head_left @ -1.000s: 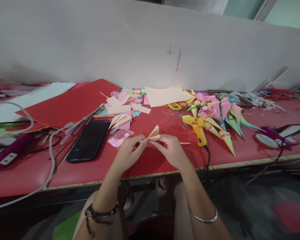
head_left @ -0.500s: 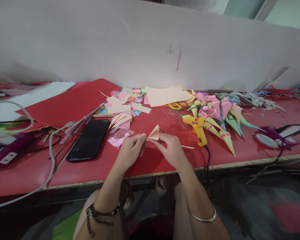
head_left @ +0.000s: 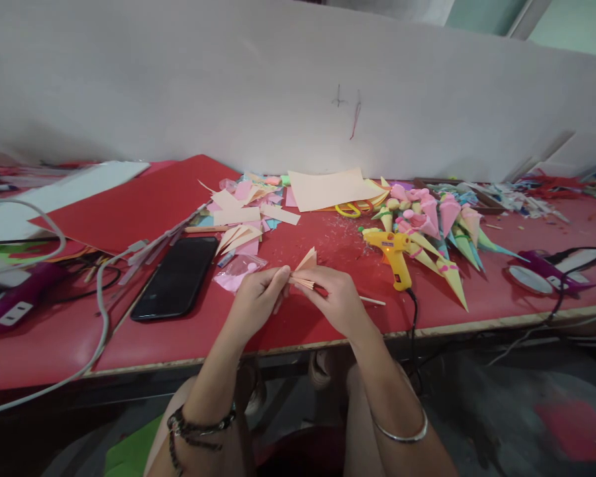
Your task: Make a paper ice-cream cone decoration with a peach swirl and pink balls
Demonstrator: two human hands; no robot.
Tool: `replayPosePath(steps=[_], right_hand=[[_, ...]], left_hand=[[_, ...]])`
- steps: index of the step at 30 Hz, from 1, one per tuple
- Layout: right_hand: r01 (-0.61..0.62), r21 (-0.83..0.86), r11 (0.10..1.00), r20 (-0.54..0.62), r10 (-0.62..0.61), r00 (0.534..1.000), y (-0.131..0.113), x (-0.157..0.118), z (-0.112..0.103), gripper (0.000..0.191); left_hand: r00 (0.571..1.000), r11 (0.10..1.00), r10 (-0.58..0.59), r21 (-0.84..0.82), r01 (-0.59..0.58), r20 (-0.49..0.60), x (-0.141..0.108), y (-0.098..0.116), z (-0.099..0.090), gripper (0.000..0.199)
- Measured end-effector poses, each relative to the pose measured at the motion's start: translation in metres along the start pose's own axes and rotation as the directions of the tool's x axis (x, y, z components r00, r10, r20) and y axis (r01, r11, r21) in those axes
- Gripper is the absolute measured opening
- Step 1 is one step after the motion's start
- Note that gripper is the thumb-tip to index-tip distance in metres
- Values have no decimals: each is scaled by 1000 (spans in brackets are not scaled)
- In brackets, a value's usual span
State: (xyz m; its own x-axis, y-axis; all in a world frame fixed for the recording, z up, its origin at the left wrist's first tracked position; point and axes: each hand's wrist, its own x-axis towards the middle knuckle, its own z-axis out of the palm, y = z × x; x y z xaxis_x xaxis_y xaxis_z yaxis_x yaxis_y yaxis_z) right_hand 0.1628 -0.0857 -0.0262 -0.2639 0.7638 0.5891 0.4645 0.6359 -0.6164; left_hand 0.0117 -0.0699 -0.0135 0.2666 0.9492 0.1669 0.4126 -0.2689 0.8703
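A small piece of pleated peach paper (head_left: 308, 260) is held between both hands above the red table (head_left: 298, 324). My left hand (head_left: 259, 298) pinches its gathered left end between thumb and fingers. On its right side, my right hand (head_left: 335, 295) has its fingers closed on the folds, which fan out in an upper and a lower part. A thin wooden stick (head_left: 372, 301) lies just right of my right hand. Close to my left hand is a clear plastic bag (head_left: 236, 275) with pink material.
Right of the hands lies a yellow glue gun (head_left: 395, 255), beside pink and yellow paper cones (head_left: 440, 218). A black phone (head_left: 176, 278) and paper pieces (head_left: 238, 215) are left. Behind are peach sheets (head_left: 328, 190) and yellow-handled scissors (head_left: 347, 211).
The lower folds of the peach paper have spread and tilted downward between the hands. My right hand's fingers have shifted slightly; my left hand keeps its pinch.
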Motion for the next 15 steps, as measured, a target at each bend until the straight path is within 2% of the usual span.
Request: replayPosePath(steps=[5,9,12,15], right_hand=[[67,-190,980,10,-66,998,3,0,2,23],[102,-271,957,26,-99,995,2,0,4,24],[91,-271,958,11,-91,996,-1,1,5,25],[30,-127,991,-23,-33,999,-4,1,4,23]], left_hand=[[992,987,-128,-98,128,13,1,0,3,42],[982,971,-189,-147,188,7,1,-2,4,43],[989,987,-126,-105,118,-77,0,-1,4,41],[987,999,26,-21,-29,-161,-1,1,1,39]])
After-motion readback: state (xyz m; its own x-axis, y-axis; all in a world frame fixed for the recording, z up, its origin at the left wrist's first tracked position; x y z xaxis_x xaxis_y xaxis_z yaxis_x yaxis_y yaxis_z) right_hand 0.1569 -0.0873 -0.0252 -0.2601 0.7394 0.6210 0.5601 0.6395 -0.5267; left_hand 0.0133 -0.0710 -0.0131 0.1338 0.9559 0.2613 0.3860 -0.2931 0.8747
